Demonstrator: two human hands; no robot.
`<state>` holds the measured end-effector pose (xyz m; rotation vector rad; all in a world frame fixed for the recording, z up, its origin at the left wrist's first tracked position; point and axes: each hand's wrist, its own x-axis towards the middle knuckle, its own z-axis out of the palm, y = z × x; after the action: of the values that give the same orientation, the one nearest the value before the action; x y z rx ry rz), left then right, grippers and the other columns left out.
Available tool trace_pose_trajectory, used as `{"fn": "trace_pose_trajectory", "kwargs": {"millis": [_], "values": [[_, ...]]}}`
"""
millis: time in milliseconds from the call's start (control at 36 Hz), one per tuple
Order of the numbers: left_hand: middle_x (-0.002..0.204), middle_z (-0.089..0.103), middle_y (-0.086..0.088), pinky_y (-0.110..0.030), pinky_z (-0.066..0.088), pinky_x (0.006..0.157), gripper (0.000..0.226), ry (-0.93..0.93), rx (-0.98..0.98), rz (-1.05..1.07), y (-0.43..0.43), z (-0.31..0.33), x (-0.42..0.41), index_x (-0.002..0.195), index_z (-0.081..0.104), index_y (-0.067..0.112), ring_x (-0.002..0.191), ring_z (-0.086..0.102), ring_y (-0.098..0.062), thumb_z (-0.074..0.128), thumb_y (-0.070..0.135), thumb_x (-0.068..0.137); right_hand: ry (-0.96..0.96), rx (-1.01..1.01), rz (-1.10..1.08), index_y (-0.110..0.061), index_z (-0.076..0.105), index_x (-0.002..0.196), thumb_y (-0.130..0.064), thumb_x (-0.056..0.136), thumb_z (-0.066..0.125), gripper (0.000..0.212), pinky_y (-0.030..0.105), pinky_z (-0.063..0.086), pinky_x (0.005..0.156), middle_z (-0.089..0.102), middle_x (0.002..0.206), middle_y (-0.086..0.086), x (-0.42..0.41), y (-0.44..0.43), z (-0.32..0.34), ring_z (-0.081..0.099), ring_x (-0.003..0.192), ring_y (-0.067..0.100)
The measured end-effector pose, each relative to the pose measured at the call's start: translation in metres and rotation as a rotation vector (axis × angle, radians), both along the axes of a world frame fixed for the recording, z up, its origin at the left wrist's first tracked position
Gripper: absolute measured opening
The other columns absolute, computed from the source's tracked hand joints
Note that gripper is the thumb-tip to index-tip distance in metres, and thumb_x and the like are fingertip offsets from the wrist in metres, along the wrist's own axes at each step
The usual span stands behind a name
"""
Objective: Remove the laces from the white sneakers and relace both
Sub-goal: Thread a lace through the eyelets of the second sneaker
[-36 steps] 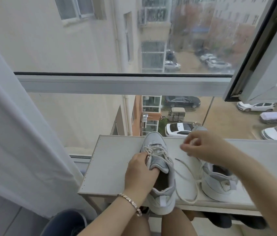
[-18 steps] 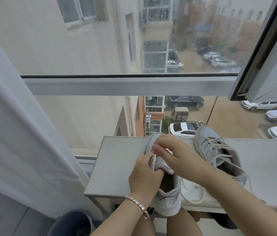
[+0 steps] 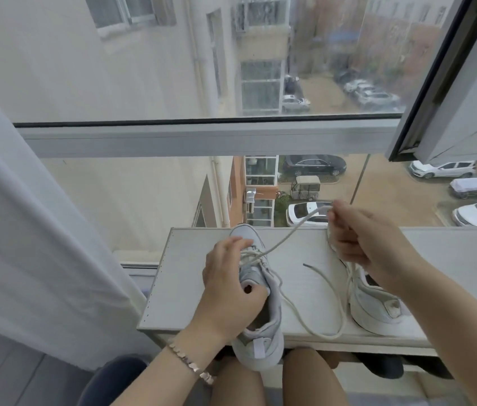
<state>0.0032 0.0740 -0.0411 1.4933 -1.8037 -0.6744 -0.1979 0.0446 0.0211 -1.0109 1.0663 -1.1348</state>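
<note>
A white shelf stands against the window frame, and both white sneakers sit on it with toes toward its far edge and heels toward its front edge. The first sneaker is near the middle of the shelf, its heel hanging just over the front edge above the person's bare knees. The left hand holds this sneaker from the side nearer the shelf's left end, thumb at the collar and fingers curled over the laced front, so it grips the upper firmly. A lace runs taut from the eyelets under those fingers up and across to the right hand, which is raised above the far edge of the shelf and pinches the lace between thumb and curled fingers. The lace's other end lies slack on the shelf between the two sneakers, looping down to the front edge and back up, with its dark tip resting on the bare surface. The second sneaker sits toward the right part of the shelf, well apart from the first; the right hand and forearm cover its front, so how much of it is laced cannot be told. A bracelet circles the left wrist below the shelf's front edge. A pale curtain hangs beyond the shelf's left end, and parked cars show through the glass past its far edge
</note>
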Motion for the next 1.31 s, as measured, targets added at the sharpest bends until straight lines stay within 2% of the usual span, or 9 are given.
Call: {"fn": "trace_pose_trajectory", "kwargs": {"millis": [167,306,389,556,667,778,972,1194,1306], "values": [[0.096,0.049,0.031,0.000,0.031,0.081,0.038,0.035,-0.046,-0.165,-0.008,0.029,-0.011,0.117,0.049,0.046,0.095,0.041,0.008,0.060,0.023,0.089,0.179,-0.091,0.191,-0.016,0.056,0.064,-0.037,0.084,0.050,0.029,0.012,0.022,0.037,0.029,0.043,-0.012,0.021,0.015,0.003,0.022,0.038,0.005],[0.073,0.060,0.004,-0.029,0.050,0.070,0.018,0.006,-0.009,-0.228,-0.028,0.042,-0.006,0.089,0.063,0.023,0.069,0.056,-0.009,0.047,0.022,0.097,0.318,-0.134,0.182,-0.013,0.059,0.068,-0.027,0.094,0.046,0.032,0.011,0.024,0.037,0.032,0.043,-0.012,0.018,0.016,0.003,0.025,0.037,0.004],[0.057,0.045,0.008,-0.021,0.032,0.048,0.022,-0.044,-0.072,-0.100,-0.042,0.045,-0.003,0.084,0.051,0.028,0.047,0.039,-0.005,0.037,0.025,0.100,0.393,-0.144,0.161,-0.012,0.061,0.070,-0.024,0.095,0.045,0.032,0.011,0.026,0.038,0.034,0.043,-0.010,0.008,0.012,-0.003,0.027,0.038,0.004],[0.075,0.058,0.002,-0.010,0.037,0.044,0.026,0.135,-0.039,0.250,-0.071,0.054,-0.004,0.080,0.043,0.023,0.051,0.053,-0.004,0.028,0.018,0.101,0.589,-0.110,0.259,-0.024,0.066,0.068,-0.031,0.094,0.043,0.036,0.011,0.030,0.044,0.040,0.047,-0.013,-0.012,0.013,-0.027,0.035,0.043,0.002],[0.089,0.059,-0.003,-0.028,0.054,0.057,0.023,0.218,0.024,0.129,-0.068,0.053,-0.013,0.087,0.048,0.020,0.051,0.061,-0.002,0.031,0.018,0.102,0.649,0.083,0.459,-0.020,0.064,0.073,-0.025,0.097,0.043,0.033,0.012,0.033,0.048,0.042,0.046,-0.015,-0.023,0.017,-0.037,0.037,0.044,0.003],[0.128,0.048,-0.001,-0.030,0.050,0.084,0.031,-0.052,-0.034,-0.028,-0.050,0.038,-0.020,0.128,0.048,0.015,0.098,0.061,-0.012,0.039,0.017,0.099,0.346,0.198,0.432,-0.010,0.064,0.088,-0.017,0.096,0.045,0.022,0.014,0.035,0.047,0.047,0.056,-0.007,-0.031,0.022,-0.041,0.040,0.048,0.006],[0.104,0.049,0.003,-0.032,0.035,0.082,0.044,-0.675,0.068,0.106,-0.013,0.001,-0.025,0.101,0.051,0.021,0.102,0.045,-0.020,0.048,0.061,0.081,-0.033,0.143,0.176,-0.009,0.064,0.100,-0.017,0.073,0.059,0.029,0.014,0.053,0.068,0.073,0.091,0.005,-0.015,0.027,-0.045,0.067,0.077,0.008],[0.089,0.037,0.012,-0.028,0.017,0.072,0.018,-0.499,-0.017,0.102,-0.005,-0.006,-0.018,0.090,0.051,0.026,0.097,0.039,-0.014,0.058,0.039,0.079,-0.153,0.132,-0.172,-0.007,0.065,0.080,-0.003,0.076,0.066,0.006,0.014,0.051,0.054,0.069,0.070,0.007,0.015,0.030,-0.060,0.063,0.059,0.007],[0.093,0.053,0.016,-0.027,0.031,0.086,0.010,-0.262,-0.074,0.065,0.003,-0.011,-0.004,0.081,0.063,0.020,0.097,0.050,-0.008,0.068,0.019,0.073,-0.191,0.130,-0.246,-0.001,0.062,0.075,0.008,0.078,0.064,0.010,0.016,0.054,0.060,0.063,0.068,0.008,0.031,0.034,-0.068,0.064,0.065,0.016]]}}
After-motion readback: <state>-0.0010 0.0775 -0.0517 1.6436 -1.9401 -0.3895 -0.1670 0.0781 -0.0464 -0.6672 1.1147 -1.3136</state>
